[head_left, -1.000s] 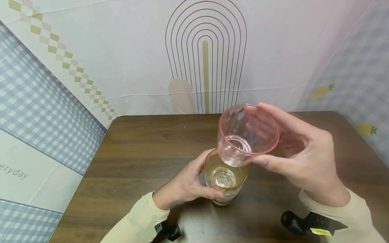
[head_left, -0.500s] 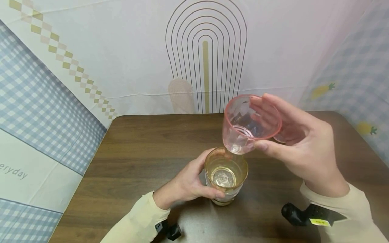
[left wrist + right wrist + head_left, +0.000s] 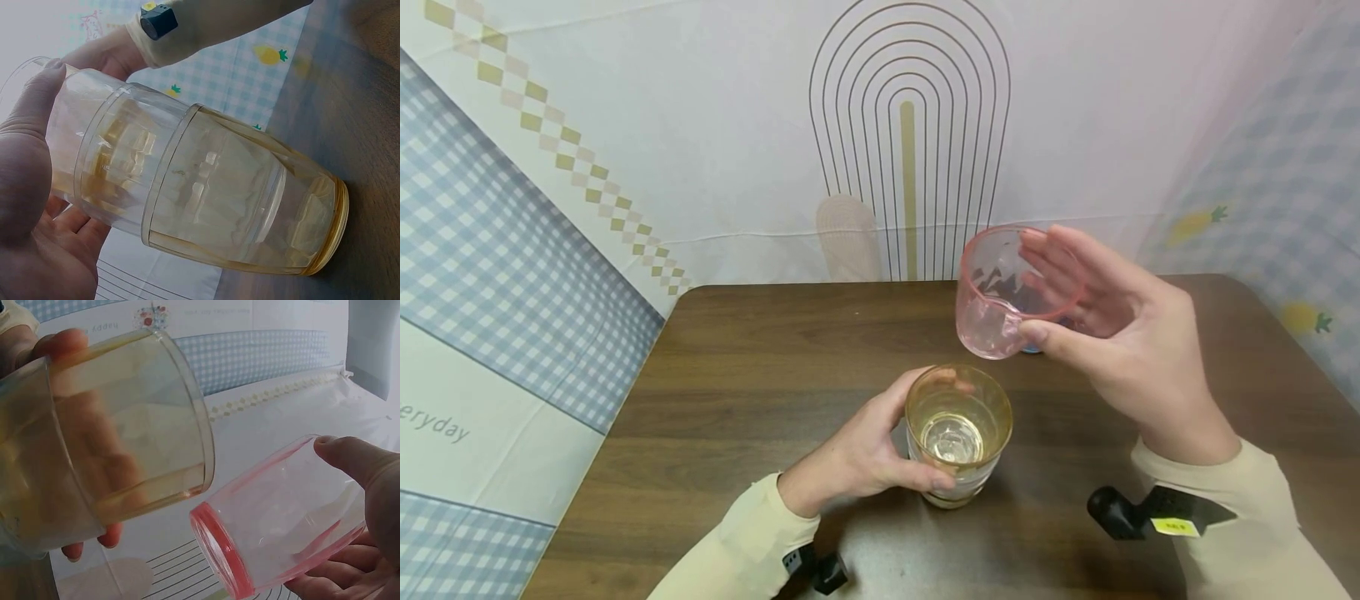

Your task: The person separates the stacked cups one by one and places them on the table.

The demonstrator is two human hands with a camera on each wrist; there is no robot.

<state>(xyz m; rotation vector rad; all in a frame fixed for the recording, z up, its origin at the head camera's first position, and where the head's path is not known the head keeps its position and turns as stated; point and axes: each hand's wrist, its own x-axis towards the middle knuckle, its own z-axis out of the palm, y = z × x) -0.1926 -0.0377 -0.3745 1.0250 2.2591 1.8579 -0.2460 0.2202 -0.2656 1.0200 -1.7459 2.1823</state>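
head view: across the brown table (image 3: 737, 375), i see a stack of nested cups (image 3: 957, 440) standing, left hand (image 3: 876, 457) curled round its top. beyond it, apart and raised, the right hand (image 3: 1138, 350) grips a slightly tilted pink cup (image 3: 988, 323), thumb opposite fingers.

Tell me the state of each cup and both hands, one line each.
Cup stack: nested, standing upright on the table.
Top cup: amber-rimmed, mouth up, uncovered.
Pink cup: raised off the table, mouth up, apart from the stack.
Left hand: gripping the top cup.
Right hand: holding the pink cup.
Blue edge: mostly hidden, state unclear.
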